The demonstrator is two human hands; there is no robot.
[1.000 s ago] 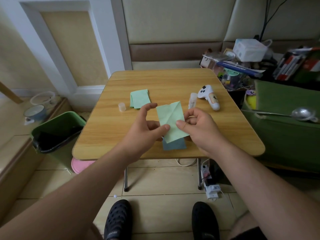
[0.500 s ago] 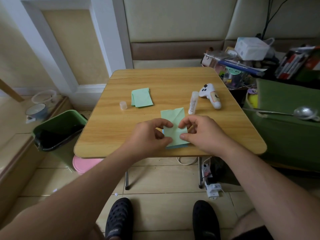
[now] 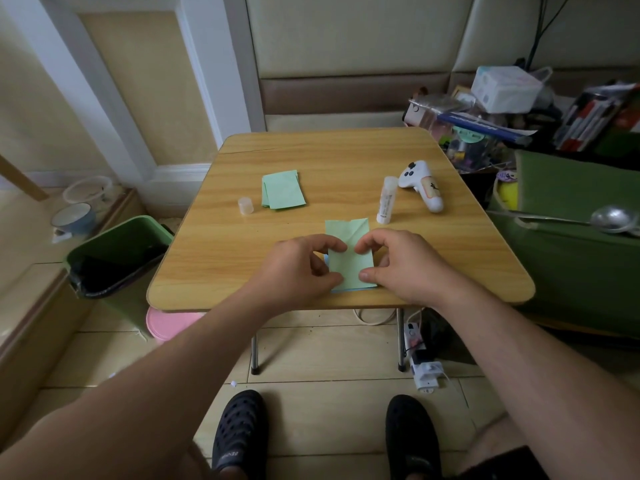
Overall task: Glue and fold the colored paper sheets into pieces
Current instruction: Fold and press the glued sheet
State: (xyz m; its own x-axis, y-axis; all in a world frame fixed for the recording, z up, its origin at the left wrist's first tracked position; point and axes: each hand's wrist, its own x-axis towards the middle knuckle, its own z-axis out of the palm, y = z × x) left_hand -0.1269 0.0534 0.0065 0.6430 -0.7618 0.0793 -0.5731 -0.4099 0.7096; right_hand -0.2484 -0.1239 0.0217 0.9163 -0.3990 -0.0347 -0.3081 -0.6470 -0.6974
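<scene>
Green sheet (image 3: 349,263): lying flat at the table's (image 3: 214,261) near edge, a blue sheet (image 3: 349,290) peeking out beneath it.
Left hand (image 3: 304,268): curling thumb and fingertips onto the sheet's left edge, pressing it.
Right hand (image 3: 398,265): pinching its right edge.
Glue stick (image 3: 385,199): lying just beyond.
Cap (image 3: 245,205): standing beside folded green sheets (image 3: 282,189).

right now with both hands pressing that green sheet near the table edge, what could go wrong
The light green folded paper sheet sits on a blue sheet close to the near edge of the wooden table; a push from the left hand or right hand might slide both off. The white uncapped glue stick lies on its side just beyond and could roll or smear. Its small clear cap sits far left.
</scene>
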